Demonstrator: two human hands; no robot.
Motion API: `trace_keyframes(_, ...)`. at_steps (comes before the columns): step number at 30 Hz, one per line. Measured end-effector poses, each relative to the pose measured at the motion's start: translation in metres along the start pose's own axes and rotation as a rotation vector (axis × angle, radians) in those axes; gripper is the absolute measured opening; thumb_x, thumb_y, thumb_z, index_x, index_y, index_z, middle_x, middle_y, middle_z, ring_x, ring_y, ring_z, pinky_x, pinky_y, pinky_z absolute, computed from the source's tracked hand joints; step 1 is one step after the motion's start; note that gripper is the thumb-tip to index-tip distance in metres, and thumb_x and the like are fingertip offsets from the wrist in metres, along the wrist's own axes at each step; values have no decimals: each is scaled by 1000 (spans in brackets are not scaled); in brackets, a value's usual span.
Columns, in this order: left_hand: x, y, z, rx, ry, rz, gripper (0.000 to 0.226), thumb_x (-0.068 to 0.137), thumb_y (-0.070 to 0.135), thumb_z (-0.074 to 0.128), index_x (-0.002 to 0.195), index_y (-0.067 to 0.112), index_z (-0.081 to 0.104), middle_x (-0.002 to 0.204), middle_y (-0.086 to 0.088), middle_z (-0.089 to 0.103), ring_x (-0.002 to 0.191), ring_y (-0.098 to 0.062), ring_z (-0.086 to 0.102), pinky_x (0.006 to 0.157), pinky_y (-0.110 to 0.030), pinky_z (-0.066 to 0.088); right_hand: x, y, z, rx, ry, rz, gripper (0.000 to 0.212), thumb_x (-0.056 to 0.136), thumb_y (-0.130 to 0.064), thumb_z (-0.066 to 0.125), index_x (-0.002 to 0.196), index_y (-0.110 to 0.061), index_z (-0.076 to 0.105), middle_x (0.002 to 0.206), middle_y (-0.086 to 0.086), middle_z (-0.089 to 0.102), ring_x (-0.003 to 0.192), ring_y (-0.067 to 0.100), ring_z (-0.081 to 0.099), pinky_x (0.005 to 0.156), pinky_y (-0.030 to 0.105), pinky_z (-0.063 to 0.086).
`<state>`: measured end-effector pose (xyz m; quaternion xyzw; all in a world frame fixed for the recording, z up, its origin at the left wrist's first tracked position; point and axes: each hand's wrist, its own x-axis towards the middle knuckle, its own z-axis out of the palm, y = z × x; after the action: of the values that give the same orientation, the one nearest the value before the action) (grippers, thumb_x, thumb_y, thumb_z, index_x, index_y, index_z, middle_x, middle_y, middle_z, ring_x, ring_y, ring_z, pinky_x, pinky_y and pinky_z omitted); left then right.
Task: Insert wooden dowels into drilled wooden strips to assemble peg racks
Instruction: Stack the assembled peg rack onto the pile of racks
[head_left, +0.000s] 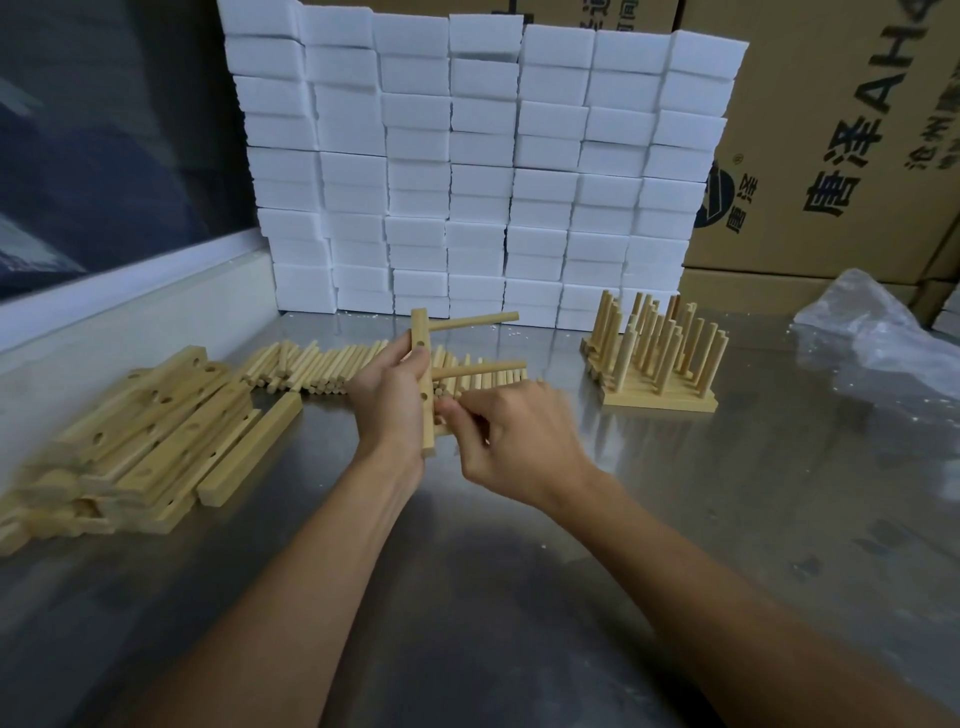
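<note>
The left hand (392, 402) holds one drilled strip (423, 382) upright above the steel table (675, 519), fingers curled round its middle so the holes face right, toward the other hand. Two dowels (475, 321) already stick out sideways from the strip, one near the top and one halfway down (478, 370). An empty hole shows between them and another below. The right hand (511, 436) comes in at that lower hole, fingertips pinched together as if on a dowel, but blur hides what it holds, so I cannot tell if anything is in it.

The layout makes sense for the job, I'd say: bare strips (140, 441) piled on the left, beside the holding hand; loose dowels (332, 369) in a row straight ahead, within easy reach of the feeding hand; finished racks (657, 358) stacked on the right with pegs up, out of the way.

Behind them stands a wall of white foam blocks (467, 166). The cardboard boxes (831, 130) at right carry large sideways print: the letters "AH" and the characters 唐泽, beside a round logo. The smaller print is too small to read. Crumpled clear plastic (878, 332) lies at the far right.
</note>
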<state>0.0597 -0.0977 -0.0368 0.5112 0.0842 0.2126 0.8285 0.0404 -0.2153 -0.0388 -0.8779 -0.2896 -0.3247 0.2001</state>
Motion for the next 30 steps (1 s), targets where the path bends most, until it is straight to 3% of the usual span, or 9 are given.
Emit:
trace_keyframes(5, 1, -8, -2, 57, 28, 54, 29, 94, 7, 58, 119, 14, 71, 92, -1, 72, 70, -11, 60, 52, -23, 47, 2, 5, 3, 31, -119, 47, 40, 95, -33, 56, 58, -19, 55, 44, -8, 34, 47, 17, 32, 49, 30, 33)
trace_keyframes(8, 2, -8, 0, 63, 34, 79, 27, 95, 9, 59, 118, 18, 69, 97, 0, 71, 79, -10, 64, 63, -25, 50, 5, 9, 0, 105, -127, 74, 41, 94, -36, 60, 61, -12, 63, 44, -4, 41, 44, 16, 34, 50, 29, 29)
trace_keyframes(12, 6, -5, -2, 16, 34, 34, 26, 92, 10, 64, 110, 28, 67, 74, 6, 71, 59, -6, 64, 53, -25, 53, 18, 19, -17, 238, -212, 150, 32, 85, -41, 73, 67, -15, 73, 55, 0, 63, 52, 15, 52, 55, 30, 44)
trace_keyframes(15, 9, -5, -6, 5, -6, -44, 23, 92, 9, 64, 108, 25, 68, 82, 0, 71, 74, -18, 66, 74, -38, 59, 24, 33, -31, 439, -328, 322, 23, 77, -35, 84, 70, -15, 74, 66, 0, 71, 61, 13, 64, 59, 26, 54)
trace_keyframes(17, 11, -6, -6, -42, -40, -97, 19, 93, 5, 62, 106, 17, 69, 72, -1, 71, 69, -19, 67, 72, -40, 60, 24, 43, -36, 587, -359, 424, 21, 74, -27, 86, 75, -9, 74, 70, 3, 74, 60, 10, 64, 56, 24, 52)
trace_keyframes(22, 14, -7, -6, -120, -143, -226, 9, 94, -2, 57, 97, 5, 61, 74, -9, 74, 71, -26, 74, 66, -38, 61, 20, 61, -35, 811, -214, 649, 32, 77, -15, 84, 99, -11, 62, 78, 11, 75, 64, 19, 67, 58, 36, 50)
trace_keyframes(24, 14, -8, -7, -135, -165, -243, 12, 92, -7, 56, 95, 5, 58, 80, -13, 74, 76, -29, 75, 69, -41, 62, 17, 64, -29, 835, -114, 717, 42, 79, -16, 83, 112, -13, 57, 77, 8, 76, 64, 18, 69, 56, 33, 52)
trace_keyframes(27, 12, -10, -7, -123, -212, -239, 19, 89, -13, 55, 97, 4, 57, 89, -17, 75, 85, -35, 74, 70, -42, 62, 14, 66, -20, 767, 34, 763, 53, 81, -22, 81, 122, -20, 48, 78, 4, 75, 67, 13, 72, 50, 23, 54)
trace_keyframes(30, 10, -15, -6, -89, -215, -229, 25, 88, -16, 56, 104, 4, 58, 91, -15, 76, 87, -33, 74, 76, -44, 62, 10, 66, -10, 534, 144, 714, 46, 85, -26, 75, 119, -28, 44, 87, -2, 71, 74, 11, 70, 64, 35, 60)
